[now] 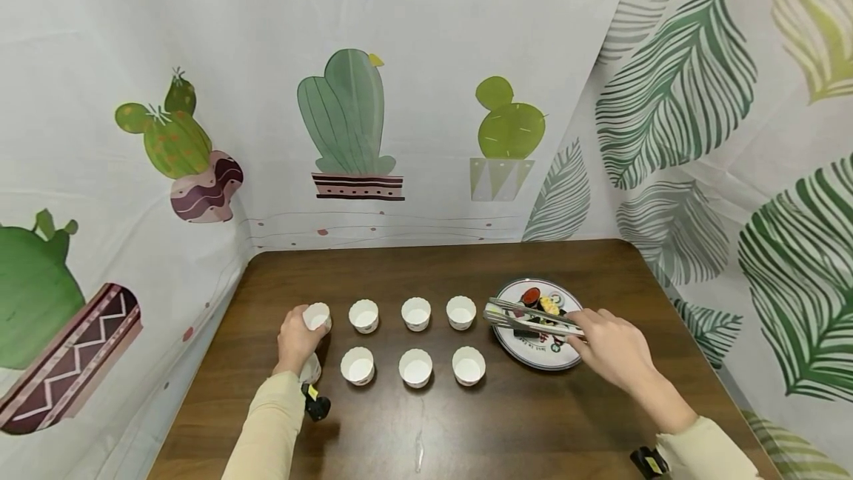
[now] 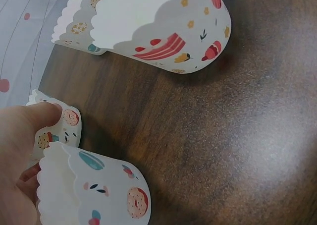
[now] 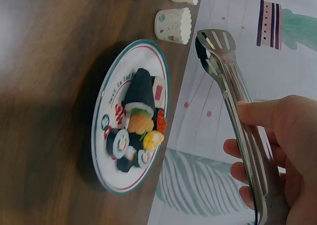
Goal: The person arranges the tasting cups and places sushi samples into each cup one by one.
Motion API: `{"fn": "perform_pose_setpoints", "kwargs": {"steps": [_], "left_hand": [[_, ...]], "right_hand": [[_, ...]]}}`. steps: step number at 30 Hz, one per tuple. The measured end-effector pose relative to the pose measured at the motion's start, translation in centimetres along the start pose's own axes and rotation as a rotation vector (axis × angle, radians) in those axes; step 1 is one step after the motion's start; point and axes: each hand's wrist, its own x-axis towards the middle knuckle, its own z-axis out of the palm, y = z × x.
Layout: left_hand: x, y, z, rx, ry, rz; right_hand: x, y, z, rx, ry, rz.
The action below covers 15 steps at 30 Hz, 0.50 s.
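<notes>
My left hand (image 1: 295,339) grips a white paper baking cup (image 1: 318,318) at the far left of the back row, its thumb on the printed wall. Just in front, another paper cup (image 2: 111,188) stands partly hidden by that hand in the head view. Metal tongs (image 3: 255,160) are held in my right hand (image 1: 613,347), over the plate (image 3: 148,54). Their tips are close together, and I see nothing between them. On the plate lie toy-like sushi pieces: a dark seaweed cone (image 3: 139,91), small rolls (image 3: 118,143) and a yellow-topped piece (image 3: 153,140).
More white paper cups (image 1: 416,315) stand in two rows across the middle of the brown table (image 1: 506,428). A printed cloth (image 1: 433,95) hangs behind the table and along its sides. Both wrists carry small black cameras (image 1: 316,404).
</notes>
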Motion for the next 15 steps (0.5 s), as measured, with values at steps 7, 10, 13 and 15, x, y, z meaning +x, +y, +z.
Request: {"fn": "perform_pose_setpoints", "kwargs": {"steps": [7,10,13,15], "left_hand": [[0.0,0.0,-0.1,0.004,-0.009,-0.008],[0.1,0.0,-0.1,0.003,-0.009,-0.008],[0.1,0.0,-0.1,-0.001,-0.008,-0.004],[0.1,0.0,0.0,0.0,-0.005,0.0]], "right_hand": [[1.5,-1.0,0.7,0.012,-0.032,-0.003],[2.2,-1.5,0.9,0.014,-0.041,-0.013],[2.8,-2.1,1.3,0.018,-0.036,-0.027],[3.2,-2.6,1.6,0.024,-0.04,-0.033]]}}
